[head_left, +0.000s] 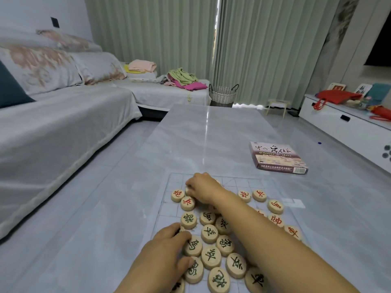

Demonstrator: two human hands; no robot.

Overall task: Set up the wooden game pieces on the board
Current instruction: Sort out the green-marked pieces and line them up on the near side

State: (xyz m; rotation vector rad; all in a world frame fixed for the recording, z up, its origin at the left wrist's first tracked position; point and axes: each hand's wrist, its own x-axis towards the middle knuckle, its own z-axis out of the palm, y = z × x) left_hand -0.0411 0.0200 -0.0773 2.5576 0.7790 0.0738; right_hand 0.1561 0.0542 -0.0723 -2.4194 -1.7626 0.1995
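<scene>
Head view: at the left, the left hand (167,250) is laid on the near left edge of the board (175,180). Its fingers are bent over the green-marked pieces (211,257). Whether one of them is gripped cannot be told.

A little further right and further away, the right hand (203,189) is reached across the board. Its fingers are curled down and closed on a pale piece (188,190). Two red-marked pieces (187,203) are touching or just beside it.

Most likely this piece is being picked for its starting spot. It should be lifted straight up, not dragged, so that the red ones beside it are not bumped. It should be set down with its sign facing up, right where two lines cross, not inside a square.

The board looks thin, so it is best kept flat under the left hand while pieces are moved. The heap in the middle should be thinned one piece at a time.

More red ones are spread to the right. Far right on the table (211,134), the Chinese chess box (277,157) is lying well apart.
</scene>
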